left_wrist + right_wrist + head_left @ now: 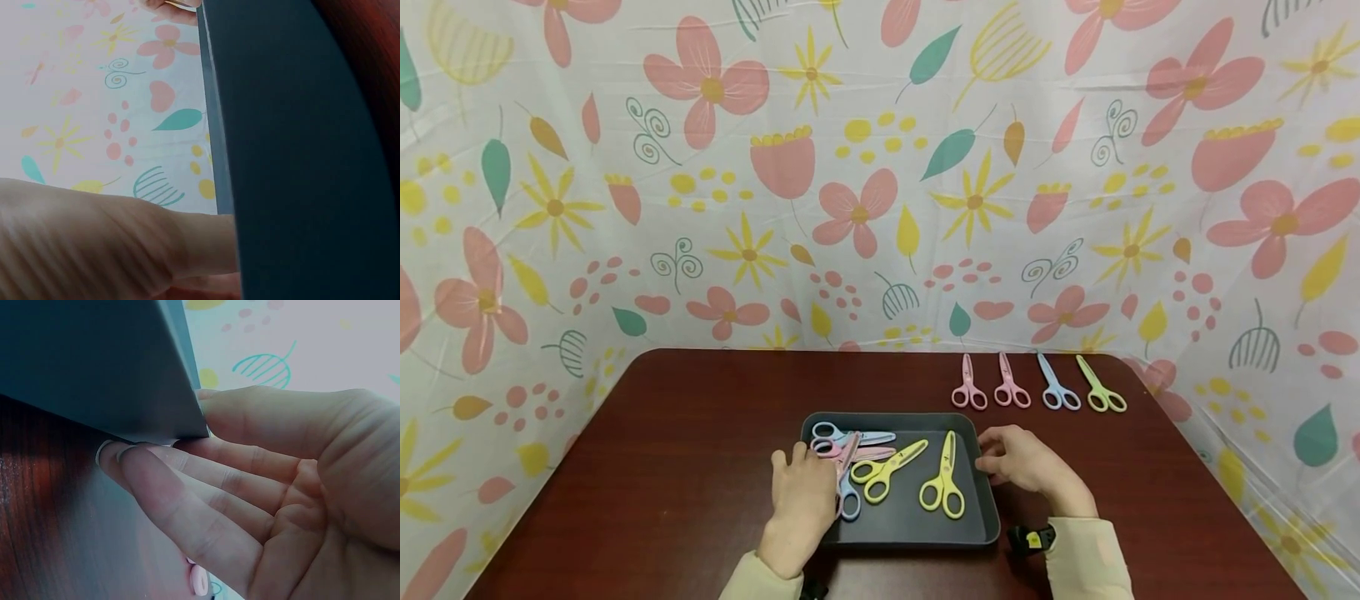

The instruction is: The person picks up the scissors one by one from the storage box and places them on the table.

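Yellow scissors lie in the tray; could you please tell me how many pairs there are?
2: one yellow pair near the middle of the tray, the other yellow pair to its right. The left hand covers part of the tray, so more may be hidden.

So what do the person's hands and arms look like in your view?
Both the left hand and right hand are bare, without gloves. The forearms wear pale beige sleeves. By the right cuff sits a black wrist device with a yellow patch; by the left, only a bit of black shows.
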The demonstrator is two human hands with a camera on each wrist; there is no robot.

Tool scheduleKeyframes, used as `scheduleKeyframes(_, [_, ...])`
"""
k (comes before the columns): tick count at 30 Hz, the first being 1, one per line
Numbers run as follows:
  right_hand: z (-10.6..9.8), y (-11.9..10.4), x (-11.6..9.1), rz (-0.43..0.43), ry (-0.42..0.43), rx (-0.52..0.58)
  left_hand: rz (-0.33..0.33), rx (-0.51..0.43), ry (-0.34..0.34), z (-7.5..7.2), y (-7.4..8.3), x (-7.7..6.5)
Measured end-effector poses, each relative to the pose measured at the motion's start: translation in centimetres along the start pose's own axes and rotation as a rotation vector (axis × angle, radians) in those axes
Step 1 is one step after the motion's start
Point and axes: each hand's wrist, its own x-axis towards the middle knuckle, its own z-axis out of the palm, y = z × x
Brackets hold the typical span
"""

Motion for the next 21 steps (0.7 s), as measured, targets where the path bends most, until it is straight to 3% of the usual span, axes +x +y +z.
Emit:
scheduleKeyframes(5, [0.0,-0.1,-0.1,0.001,0.000,0.003,0.009,0.009,-0.083,-0.1,0.0,0.1])
scheduleKeyframes(9, [0.1,0.0,0.0,0.005,0.000,0.003,0.024,-0.021,-0.077,-0.1,-0.1,0.1])
scheduleKeyframes(12, [0.2,0.0,0.0,0.012,0.001,-0.001,0.042,-0.108,-0.007,-0.1,-0.4,0.4])
scheduleKeyframes(16, [0.1,0.1,0.1,0.005,-0.006,-0.007,0.086,-0.245,0.166,-0.2,-0.7,1.0])
scheduleKeyframes(21, [-0.1,-0.1,0.1,-0.005,-0.011,-0.010,0.114,-0.321,0.345,-0.6,-0.9,1.6])
